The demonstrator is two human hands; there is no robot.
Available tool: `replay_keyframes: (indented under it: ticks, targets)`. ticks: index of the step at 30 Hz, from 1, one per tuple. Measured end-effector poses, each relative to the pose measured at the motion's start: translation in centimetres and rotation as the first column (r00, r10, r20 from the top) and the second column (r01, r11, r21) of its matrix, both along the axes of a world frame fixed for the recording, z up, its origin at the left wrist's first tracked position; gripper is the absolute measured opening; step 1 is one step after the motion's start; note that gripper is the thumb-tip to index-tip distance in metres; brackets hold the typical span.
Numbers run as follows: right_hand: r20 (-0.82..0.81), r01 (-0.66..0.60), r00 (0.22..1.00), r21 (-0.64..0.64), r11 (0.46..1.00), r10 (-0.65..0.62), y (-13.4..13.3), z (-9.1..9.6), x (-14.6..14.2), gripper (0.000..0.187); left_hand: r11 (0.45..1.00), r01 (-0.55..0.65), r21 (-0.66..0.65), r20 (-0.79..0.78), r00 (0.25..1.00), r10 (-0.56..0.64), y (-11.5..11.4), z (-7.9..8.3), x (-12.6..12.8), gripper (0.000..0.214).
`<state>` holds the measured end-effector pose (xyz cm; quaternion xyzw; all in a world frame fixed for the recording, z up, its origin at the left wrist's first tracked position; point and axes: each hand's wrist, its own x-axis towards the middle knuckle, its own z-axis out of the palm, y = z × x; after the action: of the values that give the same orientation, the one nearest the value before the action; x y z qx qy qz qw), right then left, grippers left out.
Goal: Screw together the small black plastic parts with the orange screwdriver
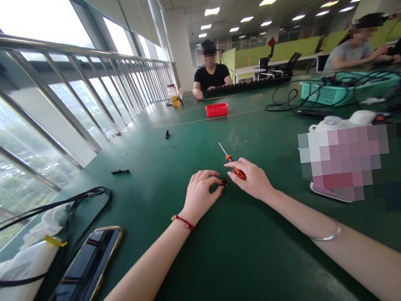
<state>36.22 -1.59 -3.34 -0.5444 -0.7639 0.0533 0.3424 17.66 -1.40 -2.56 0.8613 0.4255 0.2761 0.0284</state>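
My left hand point(202, 192), with a red cord bracelet at its wrist, pinches a small black part point(223, 182) close to the green tabletop. Fine details of that part are too small to make out. Just to its right, my right hand point(252, 177) is closed round the orange and black handle of a screwdriver point(238, 172). The metal shaft points away from me, up and to the left, clear of the black part. Farther off on the left lie two more small black pieces, one long point(120, 171) and one short point(167, 134).
A red bin point(217, 110) stands ahead. At right are a teal basket point(353, 89) with black cables and a partly blurred white and pink object point(344, 153). A phone point(80, 275) and cables point(100, 195) lie at left. A person point(211, 74) sits across the table.
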Motion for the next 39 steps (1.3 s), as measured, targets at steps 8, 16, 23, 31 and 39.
replay_keyframes:
  ticks: [8, 16, 23, 31, 39]
  targets:
    - [-0.079, -0.015, 0.997, -0.052, 0.999, 0.011, 0.6, -0.4, -0.1, 0.028, 0.997, 0.016, -0.071, 0.003, 1.0, -0.015, 0.4, -0.5, 0.1, 0.011]
    - [-0.038, -0.007, 0.999, -0.109, 0.994, 0.002, 0.1, -0.1, -0.3, 0.029, 0.957, -0.285, -0.046, -0.058, 0.958, 0.282, 0.4, 2.3, -7.7, 0.019]
    - [0.036, 0.004, 0.999, -0.113, 0.994, 0.0, -0.3, 0.2, -0.8, 0.028, 0.73, -0.668, -0.147, -0.102, 0.744, 0.66, -0.9, 2.7, -16.5, 0.034]
    - [0.027, 0.003, 1.0, -0.123, 0.992, 0.0, -0.1, 0.0, -0.7, 0.027, 0.676, -0.702, -0.225, -0.029, 0.698, 0.716, -1.0, 3.0, -18.5, 0.041]
    - [0.012, 0.005, 1.0, -0.139, 0.99, -0.003, 0.1, -0.2, -0.6, 0.027, 0.666, -0.669, -0.329, -0.025, 0.711, 0.702, -0.6, 2.4, -19.0, 0.044]
